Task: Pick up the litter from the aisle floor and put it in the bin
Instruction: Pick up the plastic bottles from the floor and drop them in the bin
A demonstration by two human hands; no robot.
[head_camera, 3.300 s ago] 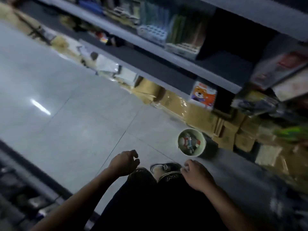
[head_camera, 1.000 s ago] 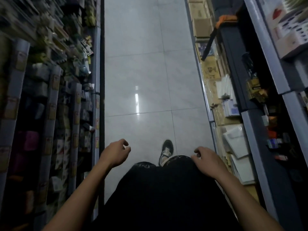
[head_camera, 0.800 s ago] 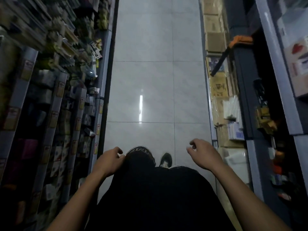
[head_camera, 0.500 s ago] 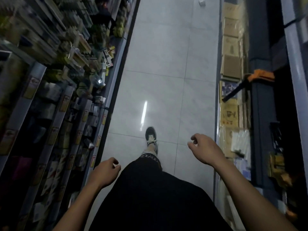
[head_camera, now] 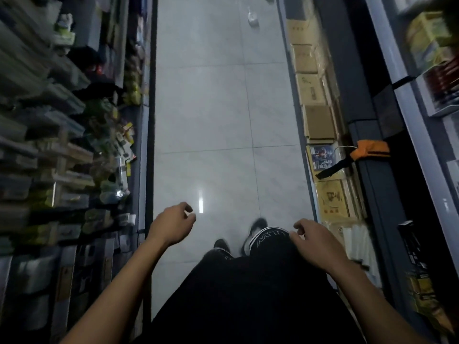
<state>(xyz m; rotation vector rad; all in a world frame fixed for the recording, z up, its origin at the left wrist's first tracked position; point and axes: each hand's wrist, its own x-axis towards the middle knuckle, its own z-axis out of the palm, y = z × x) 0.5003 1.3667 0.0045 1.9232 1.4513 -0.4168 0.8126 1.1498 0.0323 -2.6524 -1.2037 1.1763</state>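
Pale tiled aisle floor [head_camera: 218, 115] between two runs of shelving.

A small whitish piece of litter [head_camera: 252, 18] lies on the tiles far up the aisle, toward the right side. Flat cardboard boxes [head_camera: 318, 121] line the floor's right edge in a row. A bright streak of ceiling light reflects off the glossy tiles near the middle.

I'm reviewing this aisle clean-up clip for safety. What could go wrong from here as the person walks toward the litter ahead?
1. The white litter lies far up the floor beside the cardboard boxes; it may be passed or kicked.
2. An orange-and-black strap juts from the right-hand shelving and could snag an arm.
3. Left hand and right hand hold nothing, and no bin is in view, so a carry back seems likely.
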